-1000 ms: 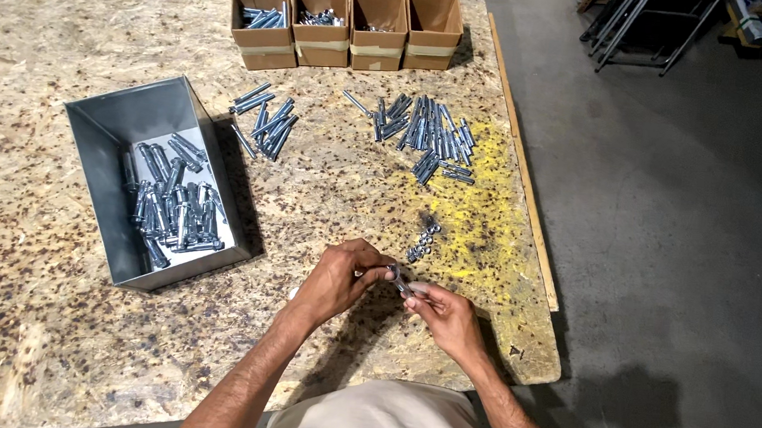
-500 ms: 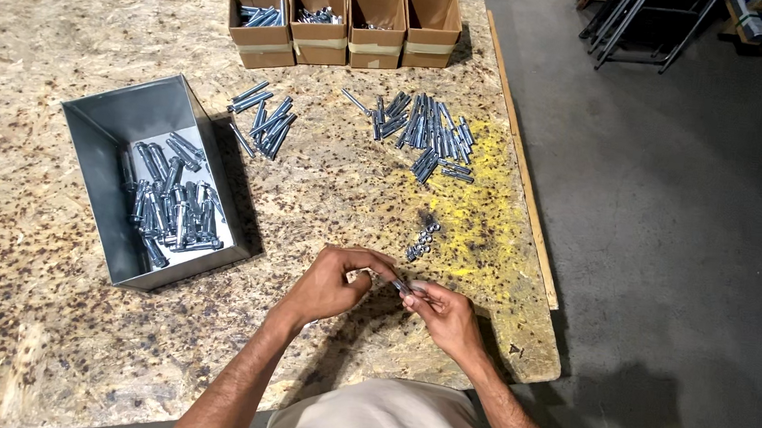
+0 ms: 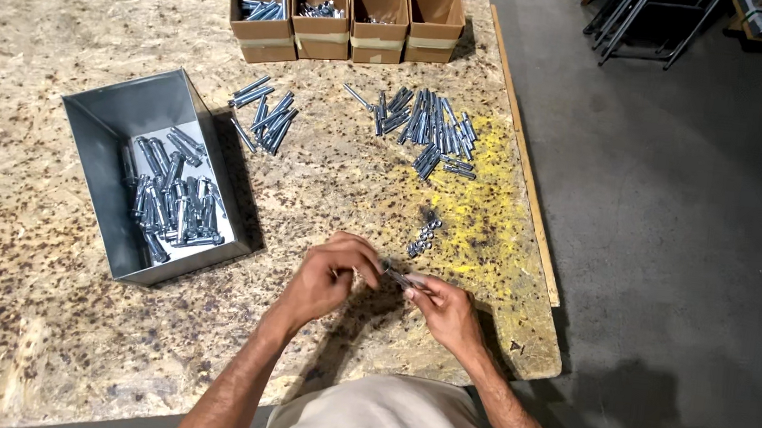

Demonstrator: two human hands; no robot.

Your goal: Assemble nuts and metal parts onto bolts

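Near the table's front edge, toward its right corner, both hands meet over a small silver bolt (image 3: 396,276). The bolt lies between the two hands, its left end pinched in the fingers (image 3: 364,273) of the left hand (image 3: 326,279) and its right end clamped in the fingertips of the right hand (image 3: 446,309); its exact shape is too small to tell. Both forearms reach up from the front edge and angle inward, wrists bent so the knuckles face up and the fingers curl toward each other, held just above the table (image 3: 34,339) of speckled chipboard.

Just beyond the hands, a small cluster of nuts (image 3: 424,235) lies on a yellow-stained patch near the right edge. To the left, a grey metal bin (image 3: 106,118) sits at a slant, holding a heap of silver bolts (image 3: 173,199) in its lower part. Farther back, a small loose group of bolts (image 3: 265,114) lies beside the bin's far corner, and a larger spread of bolts (image 3: 426,130) lies toward the right edge. Along the far edge stand four open cardboard boxes (image 3: 349,15) in a row, touching; the two on the left show silver hardware, the third holds a few small pieces, and the contents of the rightmost cannot be told.
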